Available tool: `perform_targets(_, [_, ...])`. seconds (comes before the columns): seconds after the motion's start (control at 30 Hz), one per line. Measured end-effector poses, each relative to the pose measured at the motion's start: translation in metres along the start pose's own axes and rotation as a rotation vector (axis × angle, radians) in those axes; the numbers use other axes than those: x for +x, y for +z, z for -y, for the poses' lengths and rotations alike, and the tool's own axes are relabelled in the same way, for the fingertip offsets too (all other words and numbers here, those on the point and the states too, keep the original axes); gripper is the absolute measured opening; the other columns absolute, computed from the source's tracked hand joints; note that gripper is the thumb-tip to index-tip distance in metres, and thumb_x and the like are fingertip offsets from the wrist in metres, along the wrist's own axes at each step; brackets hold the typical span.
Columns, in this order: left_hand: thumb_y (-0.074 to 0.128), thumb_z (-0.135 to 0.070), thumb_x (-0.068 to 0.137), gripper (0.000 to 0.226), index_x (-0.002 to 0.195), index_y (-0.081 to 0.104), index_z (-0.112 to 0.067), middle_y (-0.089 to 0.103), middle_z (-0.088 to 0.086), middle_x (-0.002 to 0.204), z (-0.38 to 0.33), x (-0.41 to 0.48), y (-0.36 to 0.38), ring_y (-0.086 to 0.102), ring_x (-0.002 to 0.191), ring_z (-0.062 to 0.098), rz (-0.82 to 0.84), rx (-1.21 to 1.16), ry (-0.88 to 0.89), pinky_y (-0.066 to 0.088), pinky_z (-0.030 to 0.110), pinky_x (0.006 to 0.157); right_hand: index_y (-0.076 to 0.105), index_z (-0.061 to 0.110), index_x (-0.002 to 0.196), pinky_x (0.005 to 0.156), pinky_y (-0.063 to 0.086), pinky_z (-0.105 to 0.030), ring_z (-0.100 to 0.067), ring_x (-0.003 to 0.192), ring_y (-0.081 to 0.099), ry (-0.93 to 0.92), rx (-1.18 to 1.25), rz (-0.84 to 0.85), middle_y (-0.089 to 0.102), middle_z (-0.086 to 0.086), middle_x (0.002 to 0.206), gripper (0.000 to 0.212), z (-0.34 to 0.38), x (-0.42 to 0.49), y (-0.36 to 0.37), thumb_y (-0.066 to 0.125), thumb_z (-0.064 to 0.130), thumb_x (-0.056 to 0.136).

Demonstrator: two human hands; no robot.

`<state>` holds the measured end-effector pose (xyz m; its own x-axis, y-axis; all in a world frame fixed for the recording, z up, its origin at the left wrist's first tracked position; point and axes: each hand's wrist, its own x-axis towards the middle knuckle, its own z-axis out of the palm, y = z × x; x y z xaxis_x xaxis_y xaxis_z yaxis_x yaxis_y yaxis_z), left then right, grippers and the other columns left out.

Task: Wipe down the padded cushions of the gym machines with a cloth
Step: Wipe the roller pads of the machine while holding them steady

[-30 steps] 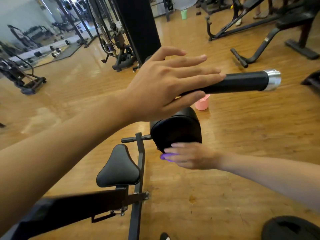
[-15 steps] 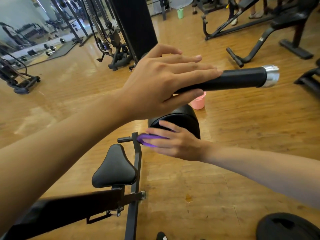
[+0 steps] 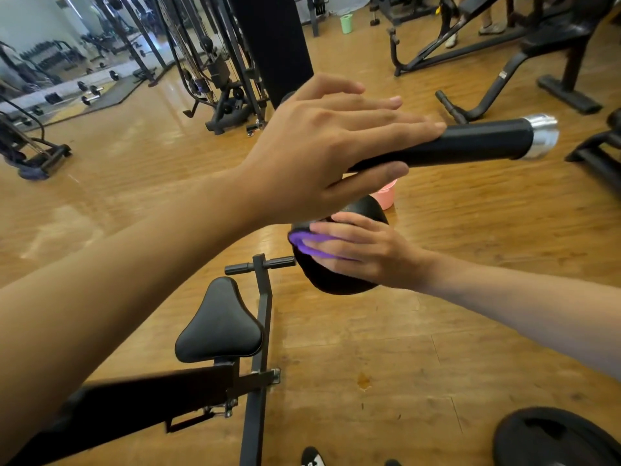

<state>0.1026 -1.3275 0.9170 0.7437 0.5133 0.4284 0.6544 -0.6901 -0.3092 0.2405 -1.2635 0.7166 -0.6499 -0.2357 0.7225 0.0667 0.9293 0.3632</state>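
While right hand point(image 3: 366, 250) presses purple cloth point(image 3: 302, 242) flat-fingered against curved roller pad point(image 3: 336, 282), nothing pinches it: cloth may slip off and fall. Above, left hand point(image 3: 322, 146) lies straight-fingered on bar point(image 3: 477, 146); ungripped, bar could swing.

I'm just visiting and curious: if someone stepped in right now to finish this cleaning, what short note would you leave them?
Left hand: open, fingers lying flat along the black bar with a silver end cap.
Right hand: open, flat fingers pressing the purple cloth against the round black padded roller.
Done: the roller wipe is under way; how much is covered cannot be told.
Left: finish the roller, then probably the black triangular seat cushion nearby.
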Motion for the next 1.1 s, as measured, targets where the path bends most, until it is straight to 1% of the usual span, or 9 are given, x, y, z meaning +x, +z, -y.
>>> perform_targets(0.17, [0.041, -0.039, 0.114, 0.042, 0.150, 0.055, -0.022, 0.060, -0.008, 0.147, 0.002, 0.000, -0.001, 0.053, 0.141, 0.017, 0.029, 0.011, -0.016, 0.036, 0.047, 0.117, 0.075, 0.007, 0.108, 0.118, 0.038, -0.044, -0.026, 0.141, 0.049, -0.270, -0.005, 0.399, 0.068, -0.011, 0.130, 0.017, 0.007, -0.063, 0.004, 0.059, 0.007, 0.103])
perform_targets(0.33, [0.042, -0.039, 0.113, 0.042, 0.149, 0.056, -0.022, 0.061, -0.006, 0.146, 0.005, 0.002, 0.000, 0.054, 0.141, 0.017, 0.026, 0.002, -0.008, 0.037, 0.045, 0.116, 0.072, 0.004, 0.123, 0.115, 0.042, -0.047, -0.031, 0.139, 0.050, -0.015, 0.095, 0.088, 0.064, -0.015, 0.137, 0.025, -0.015, 0.005, -0.021, 0.062, 0.002, 0.101])
perform_targets(0.4, [0.042, -0.039, 0.113, 0.042, 0.150, 0.055, -0.022, 0.061, -0.006, 0.147, 0.003, -0.001, -0.001, 0.053, 0.141, 0.018, 0.034, -0.001, -0.002, 0.036, 0.046, 0.117, 0.069, 0.004, 0.130, 0.117, 0.040, -0.048, -0.030, 0.140, 0.050, 0.007, 0.064, 0.140, 0.062, -0.015, 0.139, 0.029, -0.006, -0.016, -0.016, 0.060, 0.001, 0.102])
perform_targets(0.5, [0.042, -0.038, 0.113, 0.043, 0.151, 0.054, -0.022, 0.059, -0.006, 0.148, 0.002, -0.003, -0.003, 0.053, 0.141, 0.018, 0.039, -0.001, 0.008, 0.036, 0.046, 0.118, 0.059, 0.002, 0.134, 0.124, 0.028, -0.044, -0.026, 0.125, 0.063, -0.175, -0.040, 0.390, 0.065, -0.013, 0.129, 0.033, 0.010, -0.080, -0.006, 0.062, 0.002, 0.101])
perform_targets(0.6, [0.042, -0.037, 0.114, 0.042, 0.150, 0.055, -0.021, 0.060, -0.005, 0.147, 0.005, -0.001, -0.002, 0.055, 0.139, 0.019, 0.035, 0.019, 0.007, 0.036, 0.044, 0.117, 0.067, 0.006, 0.127, 0.120, 0.036, -0.044, -0.025, 0.131, 0.059, -0.133, 0.016, 0.363, 0.066, -0.011, 0.134, 0.026, 0.003, -0.074, -0.013, 0.063, 0.005, 0.101])
perform_targets(0.67, [0.043, -0.036, 0.114, 0.041, 0.149, 0.056, -0.020, 0.062, -0.004, 0.145, 0.006, 0.000, 0.001, 0.057, 0.137, 0.019, 0.008, 0.012, 0.016, 0.039, 0.044, 0.116, 0.070, 0.007, 0.129, 0.114, 0.044, -0.048, -0.030, 0.139, 0.050, -0.037, 0.065, 0.211, 0.061, -0.012, 0.141, 0.029, -0.008, -0.042, -0.021, 0.063, 0.004, 0.101])
perform_targets(0.83, [0.043, -0.036, 0.114, 0.040, 0.148, 0.057, -0.020, 0.063, -0.005, 0.144, 0.007, -0.001, 0.003, 0.057, 0.137, 0.018, -0.002, 0.014, 0.019, 0.039, 0.044, 0.115, 0.057, 0.017, 0.146, 0.120, 0.030, -0.058, -0.035, 0.147, 0.037, -0.010, -0.123, 0.162, 0.046, -0.010, 0.155, 0.044, -0.018, -0.009, -0.024, 0.061, 0.008, 0.103])
perform_targets(0.97, [0.042, -0.038, 0.114, 0.042, 0.148, 0.057, -0.019, 0.063, -0.003, 0.144, 0.008, -0.002, 0.002, 0.058, 0.136, 0.019, 0.006, 0.017, 0.006, 0.039, 0.045, 0.114, 0.066, 0.011, 0.135, 0.117, 0.040, -0.048, -0.029, 0.142, 0.046, 0.016, -0.074, 0.073, 0.056, -0.010, 0.147, 0.034, -0.020, -0.006, -0.015, 0.062, 0.006, 0.102])
perform_targets(1.1, [0.041, -0.038, 0.114, 0.042, 0.149, 0.056, -0.020, 0.062, -0.005, 0.146, 0.006, -0.003, 0.000, 0.057, 0.137, 0.018, 0.016, 0.017, -0.002, 0.040, 0.047, 0.115, 0.068, 0.007, 0.130, 0.123, 0.030, -0.042, -0.027, 0.145, 0.044, -0.195, -0.051, 0.345, 0.057, -0.012, 0.147, 0.030, -0.004, -0.068, 0.009, 0.062, 0.003, 0.101])
